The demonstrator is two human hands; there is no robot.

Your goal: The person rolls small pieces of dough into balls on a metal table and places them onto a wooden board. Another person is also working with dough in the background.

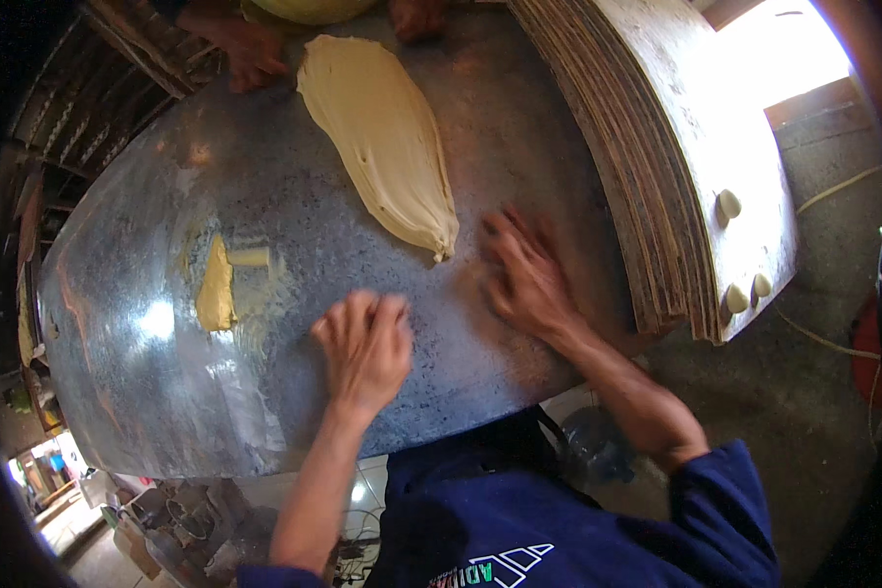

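My left hand is over the near part of the metal-topped table, fingers curled down and blurred. To its right my right hand is low over the tabletop, also blurred; whether anything is under either palm cannot be seen. A long, smooth slab of pale dough lies beyond my hands, its narrow end close to my right fingertips but apart from them. At the left, a smear of yellow fat lies against a short pale cylindrical piece.
A tall stack of wooden boards stands along the right, with three small dough balls on top. Across the table are a co-worker's hands beside a rounded yellowish thing. A clear plastic container is below the near edge.
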